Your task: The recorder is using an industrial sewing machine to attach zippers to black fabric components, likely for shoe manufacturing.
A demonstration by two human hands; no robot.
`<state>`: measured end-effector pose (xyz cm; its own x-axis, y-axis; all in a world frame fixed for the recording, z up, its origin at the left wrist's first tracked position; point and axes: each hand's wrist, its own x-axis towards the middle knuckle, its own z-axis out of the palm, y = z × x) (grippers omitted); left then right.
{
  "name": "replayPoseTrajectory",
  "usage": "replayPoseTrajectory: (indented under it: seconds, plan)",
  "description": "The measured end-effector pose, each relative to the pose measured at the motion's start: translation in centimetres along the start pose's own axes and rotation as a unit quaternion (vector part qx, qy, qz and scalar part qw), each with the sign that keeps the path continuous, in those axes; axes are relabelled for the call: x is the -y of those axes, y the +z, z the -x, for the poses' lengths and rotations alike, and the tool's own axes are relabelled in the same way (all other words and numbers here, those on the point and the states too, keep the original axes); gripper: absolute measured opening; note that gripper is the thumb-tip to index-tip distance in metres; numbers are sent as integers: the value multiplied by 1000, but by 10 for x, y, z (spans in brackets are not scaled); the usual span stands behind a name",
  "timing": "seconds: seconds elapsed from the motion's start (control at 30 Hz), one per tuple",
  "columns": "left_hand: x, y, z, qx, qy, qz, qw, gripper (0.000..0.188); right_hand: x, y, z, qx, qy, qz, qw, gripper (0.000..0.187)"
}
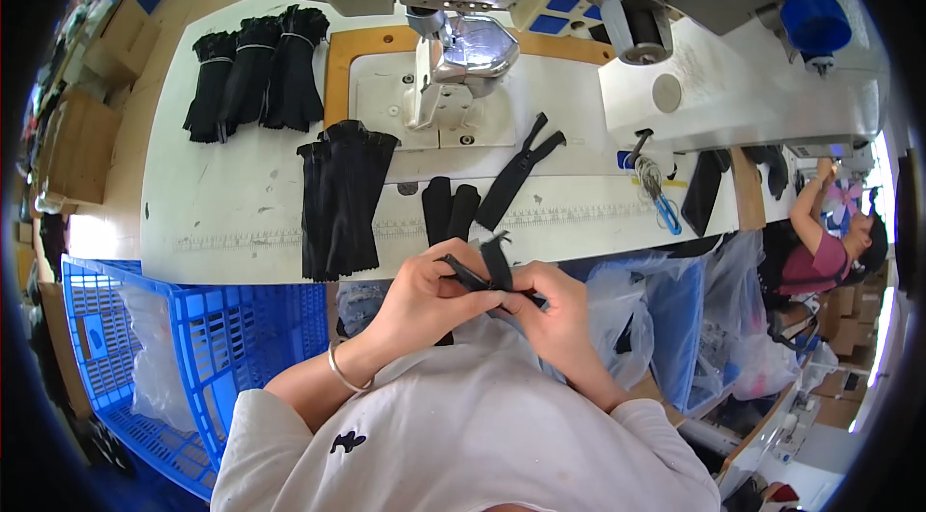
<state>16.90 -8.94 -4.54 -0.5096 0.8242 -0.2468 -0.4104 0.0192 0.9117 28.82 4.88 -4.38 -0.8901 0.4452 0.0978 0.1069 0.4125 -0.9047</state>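
Note:
Close to my body, just past the table's near edge, both hands pinch one black zipper (497,263). My left hand (429,288), with a bangle on its wrist, is closed on one side of it. The closed fingers of my right hand (555,305) grip the other side. A short end of the tape sticks up between them. Just beyond my left hand lie dark strips (449,208), their lower ends hidden by the hand. Another zipper (521,170) lies slantwise, its far end split in two. Left of the strips rests a loose stack of black zippers (347,199).
A sewing machine (463,54) stands at the table's far side. Tied zipper bundles (253,73) lie far left. Thread snips with blue handles (664,208) lie right. A blue crate (198,338) stands left below the table, plastic bags (617,305) right. Another person (815,252) works far right.

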Motion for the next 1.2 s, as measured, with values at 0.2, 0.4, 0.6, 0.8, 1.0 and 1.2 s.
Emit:
replayPoseTrajectory:
  seconds: [0.2, 0.4, 0.6, 0.8, 1.0, 1.2]
  plan:
    - [1, -12, -3, -74, 59, -6, 995, 10, -15, -1, 12, 55, 31, 45, 997, 13]
    - [-10, -1, -36, -45, 158, -310, 937, 21, -11, -9, -22, 2, 51, 55, 997, 15]
    - [11, -22, -65, -190, 277, -629, 701, 29, -46, 3, -63, -50, 40, 42, 997, 13]
    - [12, -24, -69, -244, 339, -550, 723, 18, -42, -12, -69, -66, 16, 88, 994, 16]
    - [-17, -14, -53, -182, 158, -97, 966, 6, -10, -4, -49, -42, -21, -182, 982, 11]
    - [-23, -13, -41, -104, 118, 76, 985, 8, 2, 7, -50, -6, 42, -188, 981, 7]
